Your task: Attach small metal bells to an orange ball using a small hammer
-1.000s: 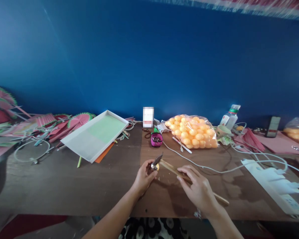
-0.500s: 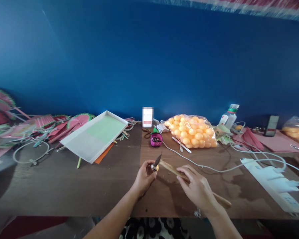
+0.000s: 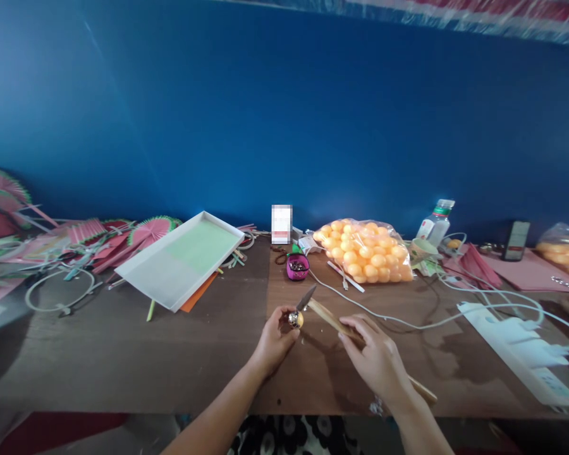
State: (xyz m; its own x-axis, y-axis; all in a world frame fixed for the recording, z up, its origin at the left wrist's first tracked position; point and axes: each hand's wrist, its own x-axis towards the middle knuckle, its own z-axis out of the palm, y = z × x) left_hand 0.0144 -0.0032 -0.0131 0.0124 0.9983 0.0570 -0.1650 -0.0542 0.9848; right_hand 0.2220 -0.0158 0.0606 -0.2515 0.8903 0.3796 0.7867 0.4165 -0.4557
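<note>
Hammer head now shifted up and right, baring more of small shiny ball than half second ago. Left hand pinches ball between thumb and fingers, over surface. Right hand, knuckles up, grips hammer's wooden handle, slanting down rightward.

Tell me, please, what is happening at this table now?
Over a brown tabletop, a person's left hand holds a small, round, shiny silver-and-yellow piece. The right hand grips a long wooden-handled tool; its dark, pointed metal head is near the piece, contact unclear. Beyond the hands are a small purple container and a clear plastic bag of orange balls.
</note>
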